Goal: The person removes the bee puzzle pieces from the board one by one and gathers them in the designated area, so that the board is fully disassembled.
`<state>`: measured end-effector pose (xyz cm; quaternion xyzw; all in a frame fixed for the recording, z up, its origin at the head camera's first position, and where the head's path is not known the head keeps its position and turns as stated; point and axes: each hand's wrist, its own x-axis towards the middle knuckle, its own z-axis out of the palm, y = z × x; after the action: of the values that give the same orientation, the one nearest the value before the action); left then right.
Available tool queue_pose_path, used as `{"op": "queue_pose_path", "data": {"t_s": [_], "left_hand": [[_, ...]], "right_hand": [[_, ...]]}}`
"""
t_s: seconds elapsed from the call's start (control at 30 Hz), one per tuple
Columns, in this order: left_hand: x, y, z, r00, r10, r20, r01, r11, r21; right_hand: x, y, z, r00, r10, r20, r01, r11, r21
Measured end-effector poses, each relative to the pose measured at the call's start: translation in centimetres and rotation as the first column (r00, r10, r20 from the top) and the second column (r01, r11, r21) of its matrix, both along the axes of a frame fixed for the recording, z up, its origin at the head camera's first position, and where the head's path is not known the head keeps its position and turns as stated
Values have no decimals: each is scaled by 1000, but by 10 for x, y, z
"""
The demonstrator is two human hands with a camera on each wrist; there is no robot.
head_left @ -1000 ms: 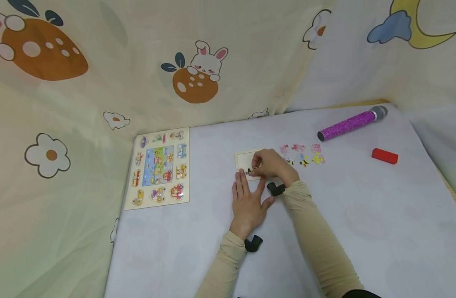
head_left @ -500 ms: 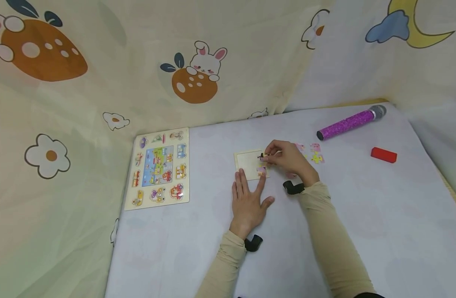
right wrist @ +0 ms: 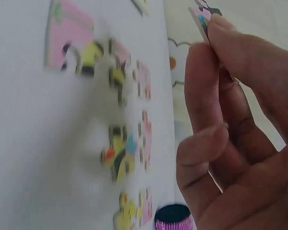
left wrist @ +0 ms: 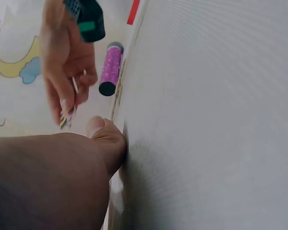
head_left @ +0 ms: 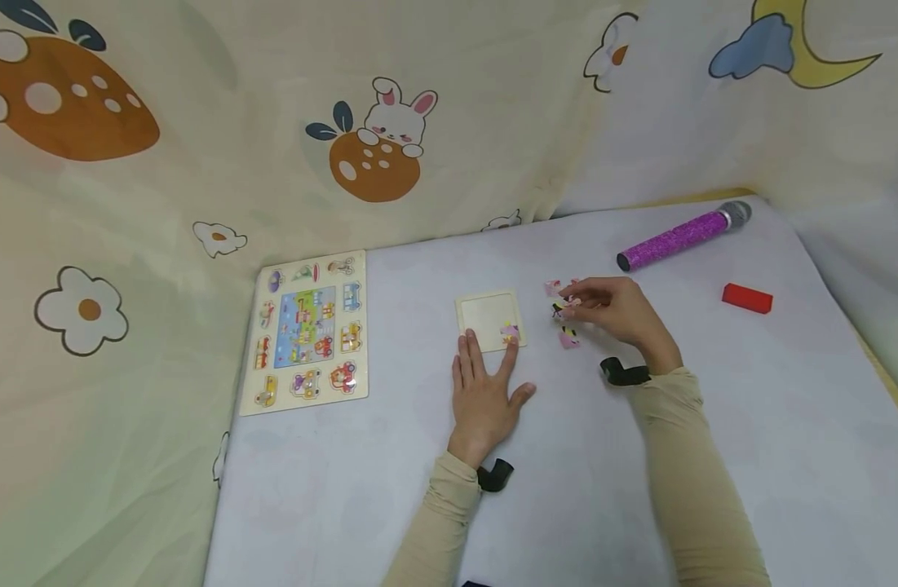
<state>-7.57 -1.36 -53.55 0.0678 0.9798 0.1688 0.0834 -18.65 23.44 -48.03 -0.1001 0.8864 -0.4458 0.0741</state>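
My left hand (head_left: pixel 485 403) lies with spread, straight fingers at the near edge of a small square puzzle tray (head_left: pixel 459 314). One pink-and-yellow jigsaw piece (head_left: pixel 510 332) sits in the tray's near right corner. To the right, my right hand (head_left: pixel 625 314) is raised over the loose pieces. Between its thumb and index finger it pinches a jigsaw piece (right wrist: pixel 201 23) with pink, blue and black on it. Several loose jigsaw pieces (right wrist: pixel 119 153) in pink and yellow lie on the table below that hand, partly covered by it in the head view.
A wooden picture puzzle board (head_left: pixel 358 359) lies at the left of the white table. Toward the back right is a glittery purple microphone (head_left: pixel 672 240), with a red block (head_left: pixel 747 298) nearer and farther right. A printed curtain (head_left: pixel 272 187) hangs behind.
My right hand has moved right, away from the tray to over the loose pieces, still pinching a jigsaw piece. The corner piece stays in the tray. My left hand has kept its place.
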Motion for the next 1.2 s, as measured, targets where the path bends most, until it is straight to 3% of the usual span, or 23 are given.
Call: {"op": "queue_pose_path", "data": {"t_s": [0.2,0.5,0.67,0.93,1.2], "left_hand": [[-1,0,-1,1000,4,4,-4,1000,-1],[-1,-1,-1,1000,-1,-11,0,1000,-3],[-1,-2,-2,1000,-1,-12,1,1000,-3],[-1,-2,-5,1000,-2,-20,2,1000,-1],[0,-1,-2,1000,-4,-16,4,1000,-11]], "right_hand": [[9,19,0,999,-37,11,37,999,40],[22,37,-10,986,-169,7,170,984,-62],[27,44,-15,979,-202,16,202,979,-9],[33,52,-19,983,-132,132,116,986,118],[36,52,-26,994,-83,67,68,977,202]]}}
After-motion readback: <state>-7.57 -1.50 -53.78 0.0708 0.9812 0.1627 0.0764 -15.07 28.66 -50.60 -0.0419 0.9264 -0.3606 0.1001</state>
